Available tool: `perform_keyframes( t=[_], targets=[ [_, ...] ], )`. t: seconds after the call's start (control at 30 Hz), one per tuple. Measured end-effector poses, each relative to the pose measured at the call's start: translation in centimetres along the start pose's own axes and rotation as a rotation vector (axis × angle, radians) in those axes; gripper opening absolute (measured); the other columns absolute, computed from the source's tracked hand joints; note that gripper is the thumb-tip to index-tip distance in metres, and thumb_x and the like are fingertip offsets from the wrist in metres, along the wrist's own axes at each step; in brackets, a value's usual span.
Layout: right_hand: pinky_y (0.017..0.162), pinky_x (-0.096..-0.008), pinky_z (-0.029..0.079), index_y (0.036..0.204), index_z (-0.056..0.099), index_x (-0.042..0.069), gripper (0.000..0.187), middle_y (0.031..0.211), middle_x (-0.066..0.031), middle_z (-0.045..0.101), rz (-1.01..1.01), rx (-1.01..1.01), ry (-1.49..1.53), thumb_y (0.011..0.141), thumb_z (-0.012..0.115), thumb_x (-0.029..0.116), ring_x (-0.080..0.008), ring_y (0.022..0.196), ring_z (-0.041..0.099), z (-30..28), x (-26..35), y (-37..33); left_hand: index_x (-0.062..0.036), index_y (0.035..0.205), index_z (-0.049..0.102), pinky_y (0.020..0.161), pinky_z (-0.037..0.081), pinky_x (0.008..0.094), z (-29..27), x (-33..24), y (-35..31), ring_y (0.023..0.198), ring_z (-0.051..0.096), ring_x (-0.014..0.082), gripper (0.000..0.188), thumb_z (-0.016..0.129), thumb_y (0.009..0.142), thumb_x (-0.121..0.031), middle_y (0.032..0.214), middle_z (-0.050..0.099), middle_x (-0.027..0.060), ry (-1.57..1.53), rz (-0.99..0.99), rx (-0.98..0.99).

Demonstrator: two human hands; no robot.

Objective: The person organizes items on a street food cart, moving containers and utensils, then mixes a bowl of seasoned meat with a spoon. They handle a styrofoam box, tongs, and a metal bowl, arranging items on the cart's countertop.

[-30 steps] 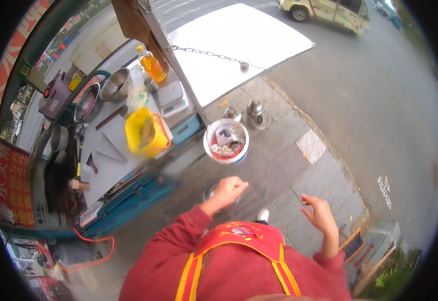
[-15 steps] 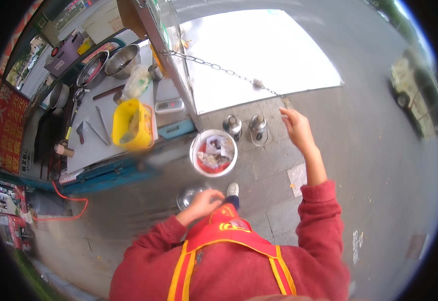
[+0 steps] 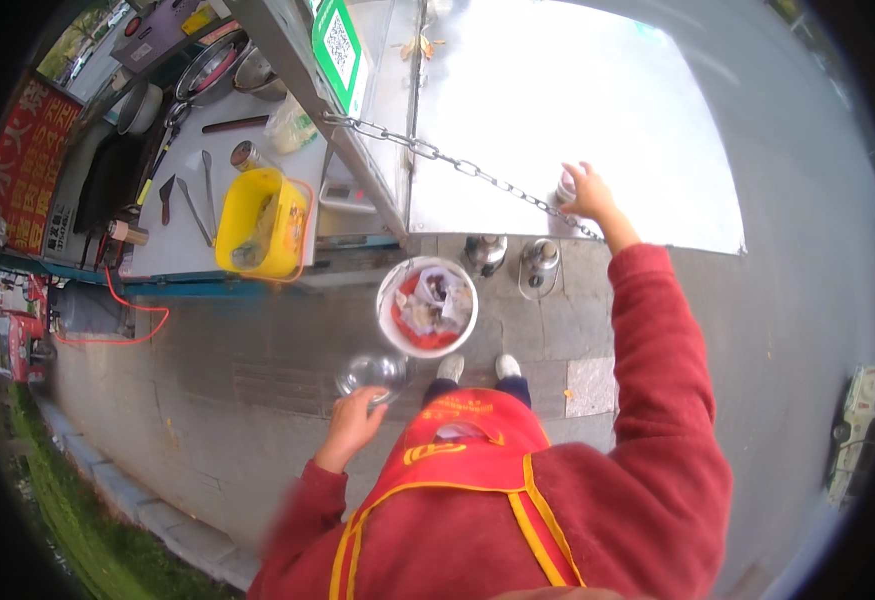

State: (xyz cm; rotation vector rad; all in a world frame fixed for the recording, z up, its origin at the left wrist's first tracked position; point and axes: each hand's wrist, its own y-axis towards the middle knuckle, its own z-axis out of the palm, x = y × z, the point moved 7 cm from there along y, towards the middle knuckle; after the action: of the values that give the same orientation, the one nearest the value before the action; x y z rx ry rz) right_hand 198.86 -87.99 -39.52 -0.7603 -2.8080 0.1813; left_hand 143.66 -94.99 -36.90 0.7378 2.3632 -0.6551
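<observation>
so the right hand [image 3: 593, 200] is stretched out over a white panel [image 3: 567, 110], fingers and thumb part-way spread around a small pale container [image 3: 565, 187] that sits near the panel's front edge. can't tell if it's actually gripped or just about touched. the left hand [image 3: 355, 425] hangs low, fingers loosely curled, nothing visible in it, and it overlaps the edge of a shiny round bowl [image 3: 371, 373] in this view, can't say if they touch.

a metal chain [image 3: 467, 167] slants across the panel to just by the right hand. between the hands there's a white bucket [image 3: 384, 310] with crumpled bags in it, and two metal flasks [image 3: 539, 262] stand on the paving near it. further left, a yellow tub [image 3: 292, 235] sits on the cart counter [image 3: 172, 255], with tongs [image 3: 194, 211] lying beside it.
</observation>
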Motion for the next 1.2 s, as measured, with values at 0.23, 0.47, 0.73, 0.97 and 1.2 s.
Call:
perform_keyframes(
  t=[0.23,0.47,0.73,0.97,1.2],
  targets=[
    [0.084,-0.0436,0.052,0.121,0.052,0.017,0.059,0.112,-0.018,0.054,-0.04,-0.166,0.085,0.068,0.076,0.016,-0.0355,0.098,0.06,2.0,-0.1,1.1,-0.0068,0.107,0.063,0.084,0.049,0.0431,4.6,-3.0,-6.5,0.098,0.061,0.0353,0.023,0.059,0.086,-0.017,0.105,0.065,0.0148,-0.045,-0.248,-0.05],
    [0.08,-0.0414,0.051,0.121,0.052,0.014,0.054,0.107,-0.0164,0.058,-0.314,-0.27,0.173,0.073,0.075,0.022,-0.0335,0.093,0.062,-11.2,2.9,-5.6,-0.0047,0.109,0.063,0.082,0.049,0.0422,5.6,-5.4,-10.0,0.098,0.061,0.0358,0.024,0.056,0.088,-0.014,0.106,0.065,0.0157,-0.141,-0.353,-0.136],
    [0.092,-0.0355,0.049,0.129,0.047,0.006,0.075,0.114,-0.0108,0.058,-0.734,0.005,0.444,0.062,0.082,0.006,-0.0235,0.107,0.058,-24.0,19.3,-25.6,-0.004,0.104,0.064,0.084,0.046,0.0436,1.7,-0.8,-16.2,0.092,0.061,0.0349,0.023,0.058,0.084,-0.012,0.101,0.066,0.0149,-0.157,-0.161,-0.248],
    [0.096,-0.0349,0.043,0.126,0.049,0.001,0.079,0.119,-0.0111,0.055,-1.075,0.205,0.589,0.059,0.085,0.02,-0.0216,0.109,0.055,-19.0,40.0,-37.5,-0.0051,0.106,0.063,0.085,0.043,0.0437,-5.6,12.4,-33.8,0.094,0.059,0.034,0.025,0.061,0.082,-0.01,0.103,0.065,0.0132,0.022,-0.191,-0.462],
    [0.097,-0.0349,0.04,0.126,0.051,0.001,0.078,0.121,-0.0109,0.057,-1.248,0.383,0.651,0.06,0.084,0.025,-0.0228,0.11,0.054,-15.2,57.3,-42.2,-0.0057,0.106,0.061,0.083,0.044,0.0437,-11.3,22.6,-47.2,0.092,0.059,0.0349,0.025,0.061,0.082,-0.01,0.101,0.064,0.0133,0.069,-0.371,-0.646]
  ],
)
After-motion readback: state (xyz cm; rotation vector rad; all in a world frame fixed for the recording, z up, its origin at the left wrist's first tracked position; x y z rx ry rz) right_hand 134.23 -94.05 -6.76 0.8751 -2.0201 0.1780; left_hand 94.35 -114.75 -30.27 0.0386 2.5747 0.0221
